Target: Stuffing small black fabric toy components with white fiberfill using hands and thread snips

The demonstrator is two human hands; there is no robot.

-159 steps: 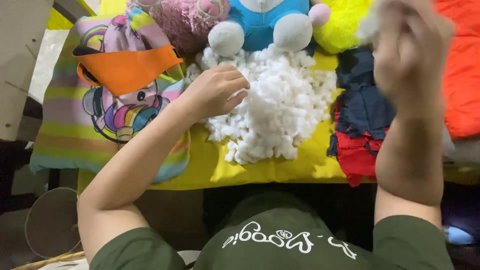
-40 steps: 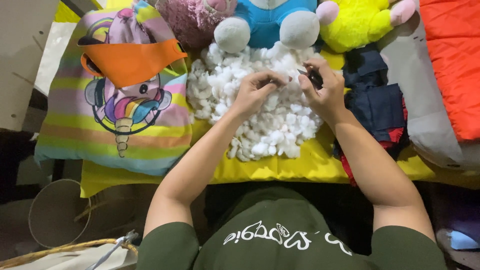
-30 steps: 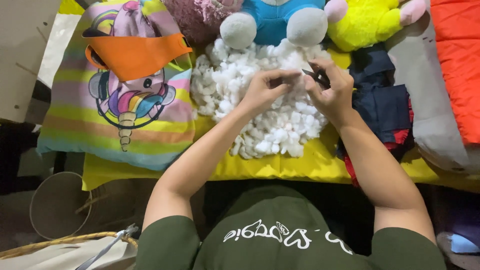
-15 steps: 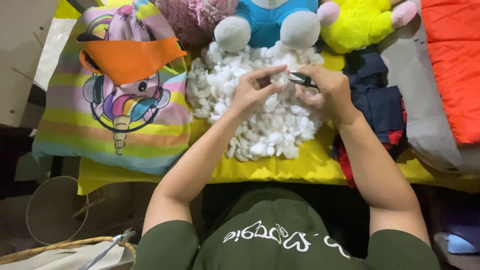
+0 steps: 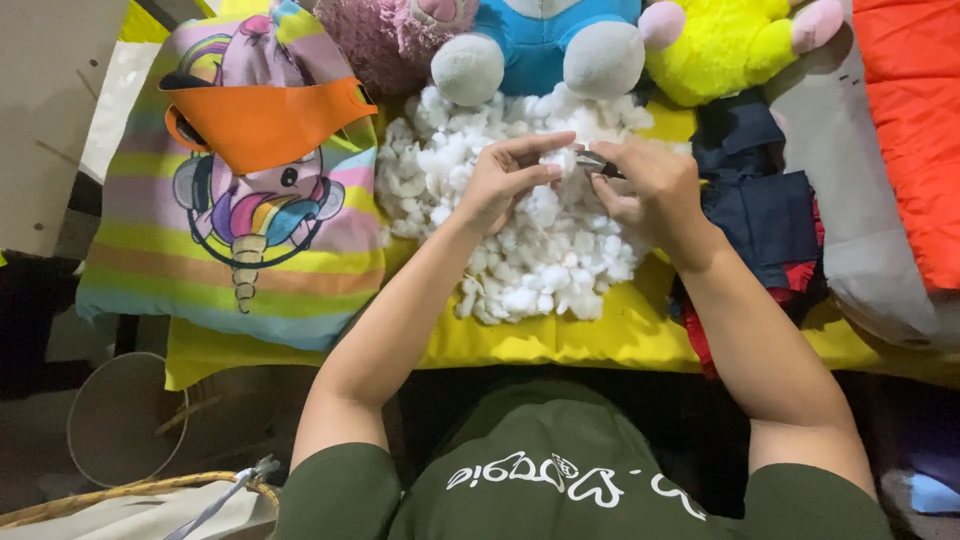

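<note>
Two hands: both meet above the middle of the white stuffing heap, wrists apart, fingertips nearly touching.
Yellow cloth: covers the table and bears everything else.
Striped cushion: pastel bands with a unicorn picture, at the left of the cloth, an orange fabric piece lying across its top.
Orange padded fabric: at the far right edge, on a grey cover.
Plush toys: pink, blue with grey feet and yellow, in a row along the far edge, touching the heap.
Dark blue cloth: just right of the heap, red cloth under it.
Stuffing heap: loose white tufts in the centre of the cloth.
Left hand: fingers closed in a pinch on a small tuft lifted just above the heap.
Right hand: closed around a small dark tool, its tip against the tuft; what kind of tool cannot be told.
</note>
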